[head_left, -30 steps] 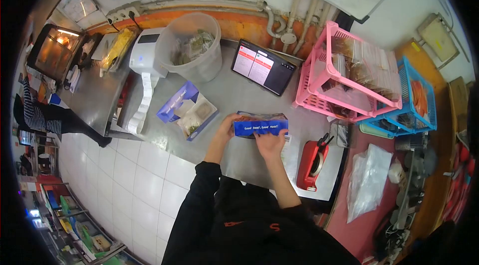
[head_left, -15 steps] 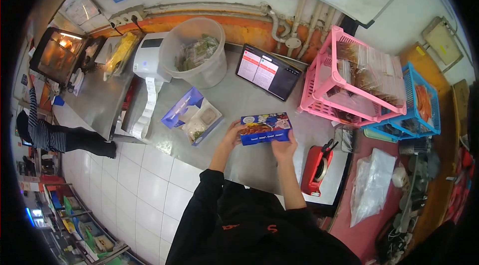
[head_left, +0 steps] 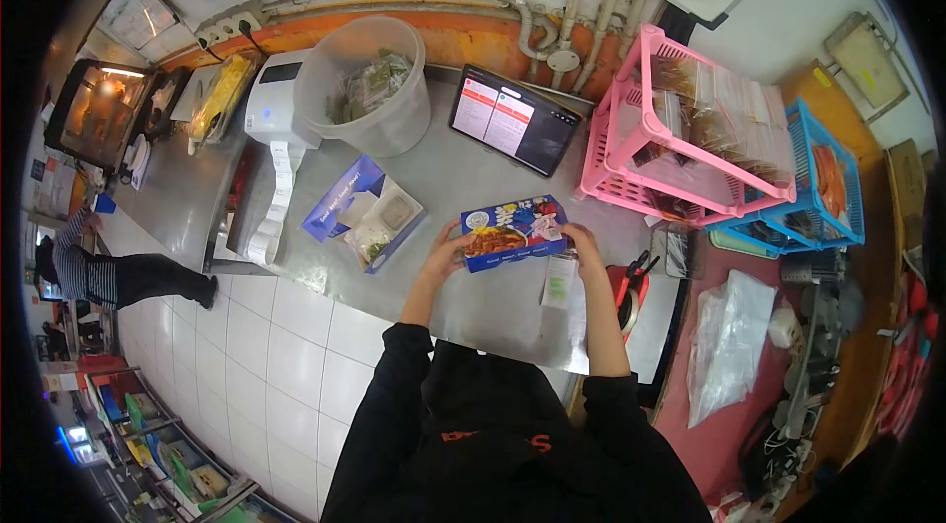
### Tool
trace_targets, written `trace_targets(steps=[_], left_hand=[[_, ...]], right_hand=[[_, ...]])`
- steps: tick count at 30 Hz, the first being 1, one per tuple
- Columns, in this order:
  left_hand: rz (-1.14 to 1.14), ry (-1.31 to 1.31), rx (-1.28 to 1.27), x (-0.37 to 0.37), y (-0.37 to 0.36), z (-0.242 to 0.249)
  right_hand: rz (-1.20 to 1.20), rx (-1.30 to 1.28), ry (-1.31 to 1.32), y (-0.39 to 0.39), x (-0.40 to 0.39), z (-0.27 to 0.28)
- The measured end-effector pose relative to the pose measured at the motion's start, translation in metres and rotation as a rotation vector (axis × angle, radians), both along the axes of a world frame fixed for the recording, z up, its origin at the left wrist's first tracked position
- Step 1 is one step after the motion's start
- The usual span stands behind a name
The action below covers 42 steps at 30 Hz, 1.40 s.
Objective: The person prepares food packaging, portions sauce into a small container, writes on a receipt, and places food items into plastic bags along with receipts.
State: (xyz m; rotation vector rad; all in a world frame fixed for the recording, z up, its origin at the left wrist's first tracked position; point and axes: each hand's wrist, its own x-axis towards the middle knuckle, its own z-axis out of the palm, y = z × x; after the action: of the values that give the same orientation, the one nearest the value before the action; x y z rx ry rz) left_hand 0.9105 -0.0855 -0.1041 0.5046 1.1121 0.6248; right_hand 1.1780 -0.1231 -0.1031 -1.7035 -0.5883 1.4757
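A closed blue printed food box (head_left: 512, 235), with a picture of a noodle or meat dish on its lid, is held level between my hands over the steel counter. My left hand (head_left: 446, 253) grips its left end, while my right hand (head_left: 583, 245) is on its right end. Just below the box's right side lies a small white packet with a green print (head_left: 558, 283). To the left stands an open blue-and-white box (head_left: 367, 218), its lid raised, with a clear lidded tub and something green inside.
Behind are a clear bucket of green packets (head_left: 409, 124), a label printer (head_left: 279, 104) with a trailing paper strip, and a tablet (head_left: 514, 121). A pink rack (head_left: 680, 154), blue baskets (head_left: 813, 178) and a red tape dispenser (head_left: 623, 292) stand right. Another person (head_left: 94, 272) is far left.
The view has shifted, with the counter higher. The held box is tilted more up to the right, and the white packet below it now shows. My right forearm partly covers the tape dispenser.
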Motion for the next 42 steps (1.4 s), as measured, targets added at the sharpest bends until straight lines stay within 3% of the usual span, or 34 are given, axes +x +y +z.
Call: trace_targets(steps=[3,7,9,10,12,13,15,19,21,23,27,28,30,35,38,40,41,42], left_hand=[[0.014,0.095,0.116,0.004,-0.007,-0.007],[-0.03,0.161,0.29,0.003,-0.006,-0.053],[-0.017,0.708,0.637,0.008,-0.01,-0.062],[-0.021,0.706,0.636,0.013,-0.01,-0.05],[-0.306,1.273,1.169,0.021,-0.004,-0.019],[-0.314,1.27,1.173,0.026,-0.001,-0.004],[-0.806,1.116,1.287,0.039,0.005,0.015],[-1.048,1.244,1.296,0.062,0.005,0.021],[-0.872,1.21,1.345,0.065,0.004,0.017],[-0.87,1.209,1.407,0.066,0.004,0.009],[-0.881,1.222,1.416,0.07,0.003,0.011],[-0.929,1.21,1.418,0.072,0.003,0.01],[-0.901,1.213,1.442,0.073,0.002,0.009],[-0.935,1.233,1.502,0.075,-0.001,-0.001],[-0.921,1.307,1.539,0.077,-0.004,-0.003],[-0.939,1.293,1.531,0.076,-0.003,-0.005],[-0.942,1.285,1.522,0.075,-0.002,-0.005],[-0.948,1.287,1.525,0.075,-0.002,-0.005]], right_hand=[[-0.101,-0.044,0.231,-0.006,0.0,-0.039],[-0.06,-0.024,0.233,-0.011,-0.001,-0.034],[-0.034,-0.017,0.132,-0.013,-0.003,-0.033],[-0.038,-0.019,0.131,-0.015,-0.004,-0.034],[-0.065,0.079,0.061,-0.019,-0.01,-0.037],[-0.073,0.078,0.063,-0.021,-0.014,-0.039],[-0.231,0.128,0.081,-0.025,-0.023,-0.044],[-0.523,0.271,0.101,-0.05,-0.054,-0.063],[-0.794,0.444,0.186,-0.064,-0.08,-0.077],[-0.731,0.313,0.344,-0.078,-0.108,-0.065],[-0.632,0.338,0.566,-0.082,-0.142,-0.076],[-0.67,0.324,0.577,-0.078,-0.147,-0.076],[-0.695,0.404,0.331,-0.068,-0.157,-0.07],[-0.902,0.421,0.381,-0.056,-0.175,-0.061],[-0.897,0.478,0.287,-0.059,-0.166,-0.071],[-0.385,0.261,-0.075,-0.073,-0.135,-0.048],[-0.39,0.259,-0.071,-0.077,-0.128,-0.042],[-0.213,0.333,-0.399,-0.081,-0.123,-0.039]])
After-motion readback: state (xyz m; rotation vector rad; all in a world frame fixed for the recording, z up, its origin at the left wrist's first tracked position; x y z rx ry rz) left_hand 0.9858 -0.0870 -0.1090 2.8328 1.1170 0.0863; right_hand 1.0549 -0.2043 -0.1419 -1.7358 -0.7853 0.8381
